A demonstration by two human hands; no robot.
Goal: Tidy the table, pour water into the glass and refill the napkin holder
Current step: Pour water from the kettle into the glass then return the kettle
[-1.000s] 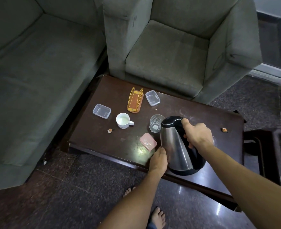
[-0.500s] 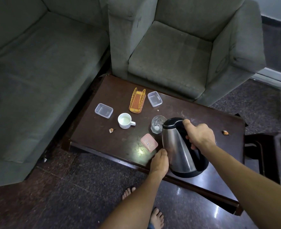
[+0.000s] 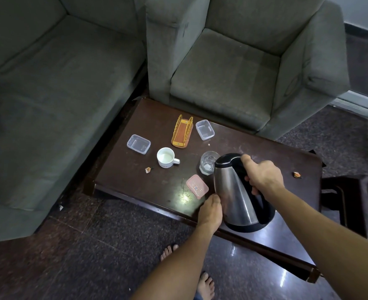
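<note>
Kettle (image 3: 237, 191) tilted spout-first over glass (image 3: 208, 162) on desk (image 3: 148, 180); right grip (image 3: 263, 176) clenched on its handle, left grip (image 3: 210, 211) pressed open-palmed against its side; napkin holder (image 3: 182, 132) empty; glass contents unclear

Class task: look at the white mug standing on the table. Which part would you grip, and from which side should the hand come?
Grip the white mug by its handle, which sticks out toward the glass. It stands upright, so coming from that side, probably with the right hand once it is free of the kettle, should keep it level.
</note>
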